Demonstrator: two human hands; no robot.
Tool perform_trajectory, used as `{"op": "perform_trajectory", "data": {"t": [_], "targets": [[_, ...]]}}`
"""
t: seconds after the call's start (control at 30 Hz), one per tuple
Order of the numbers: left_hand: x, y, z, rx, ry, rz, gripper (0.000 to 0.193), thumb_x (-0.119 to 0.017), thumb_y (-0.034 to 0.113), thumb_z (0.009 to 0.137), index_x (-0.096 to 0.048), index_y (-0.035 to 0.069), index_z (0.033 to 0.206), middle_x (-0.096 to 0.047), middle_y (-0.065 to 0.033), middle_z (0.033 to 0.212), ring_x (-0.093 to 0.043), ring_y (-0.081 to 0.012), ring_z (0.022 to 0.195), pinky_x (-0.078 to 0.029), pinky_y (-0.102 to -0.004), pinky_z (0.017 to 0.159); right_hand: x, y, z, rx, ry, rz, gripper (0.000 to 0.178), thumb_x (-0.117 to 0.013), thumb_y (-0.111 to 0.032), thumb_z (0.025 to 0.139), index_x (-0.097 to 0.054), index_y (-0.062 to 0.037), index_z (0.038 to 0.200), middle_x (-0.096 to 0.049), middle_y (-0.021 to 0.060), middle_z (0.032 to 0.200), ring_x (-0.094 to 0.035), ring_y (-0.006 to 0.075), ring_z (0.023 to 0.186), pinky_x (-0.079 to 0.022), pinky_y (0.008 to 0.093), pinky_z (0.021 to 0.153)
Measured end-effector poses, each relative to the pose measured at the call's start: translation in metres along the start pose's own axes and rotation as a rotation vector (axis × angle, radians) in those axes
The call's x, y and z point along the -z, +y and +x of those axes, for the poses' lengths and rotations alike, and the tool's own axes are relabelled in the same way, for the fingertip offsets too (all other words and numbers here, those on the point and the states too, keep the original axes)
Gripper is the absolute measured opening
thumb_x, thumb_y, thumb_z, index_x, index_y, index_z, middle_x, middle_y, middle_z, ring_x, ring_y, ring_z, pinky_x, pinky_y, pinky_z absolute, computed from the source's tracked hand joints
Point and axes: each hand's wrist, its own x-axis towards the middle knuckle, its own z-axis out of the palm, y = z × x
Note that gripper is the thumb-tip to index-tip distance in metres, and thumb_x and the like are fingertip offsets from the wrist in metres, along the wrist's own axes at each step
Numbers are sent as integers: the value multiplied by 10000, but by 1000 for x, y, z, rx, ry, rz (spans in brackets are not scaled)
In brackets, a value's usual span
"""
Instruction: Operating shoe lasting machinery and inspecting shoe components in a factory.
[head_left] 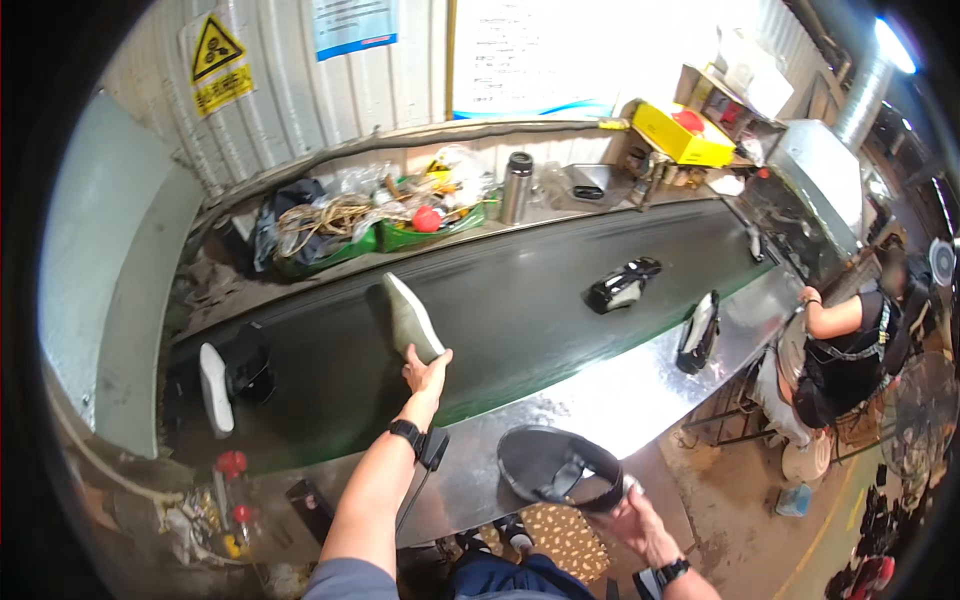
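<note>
My left hand (426,372) reaches out over the black conveyor belt (520,300) and touches the near end of a pale shoe sole (410,318) standing on its edge. My right hand (640,522) is low at the front, fingers curled on a black shoe upper (555,468) that rests on the steel bench edge (620,400). Two black shoes lie further right on the belt, one (622,285) flat and one (698,333) at the belt's near edge. At the belt's left end stands another black shoe with a white sole (228,378).
Green trays (400,235) with cord and clutter, a steel flask (515,187) and a yellow box (683,135) line the far shelf. A seated person (850,345) works at the right by a metal machine (810,190). Red-capped bottles (232,495) stand at lower left.
</note>
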Motion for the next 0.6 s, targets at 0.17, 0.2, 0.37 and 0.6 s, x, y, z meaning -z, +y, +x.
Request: {"op": "perform_trajectory", "data": {"t": [0.17,0.2,0.37,0.6], "targets": [[-39,5,21,122,340,392,1115,-815,350,764,-53,359,1578,-284,-260,1479,-352,-394,1349,-358,-605,1061,-32,18,-54,-134,99,204,391,-676,-220,968,-548,-148,1330,-689,20,1156,-653,218,1088,-458,583,1059],[-37,0,22,120,345,408,1081,-787,283,783,-58,361,1578,-299,-255,1461,-370,-389,1329,-372,-572,1058,-19,24,-49,-121,7,171,389,-673,-198,970,-542,-153,1334,-683,1,1107,-649,188,1035,-470,577,1042],[21,-11,-21,-20,145,329,942,-766,96,713,-340,279,1532,-331,-248,1470,-359,-417,1356,-348,-534,1110,-63,-11,-69,70,5,-113,371,-699,-140,949,-559,-83,1288,-675,-7,950,-651,123,835,-571,392,897],[121,-21,-194,-1188,-115,642,517,-696,43,652,-696,131,1161,-449,-211,1402,-414,-407,1301,-355,-500,1105,-108,-55,-41,341,-200,-518,429,-741,-118,917,-581,-1,1298,-657,-7,989,-575,35,842,-483,225,698]]}}
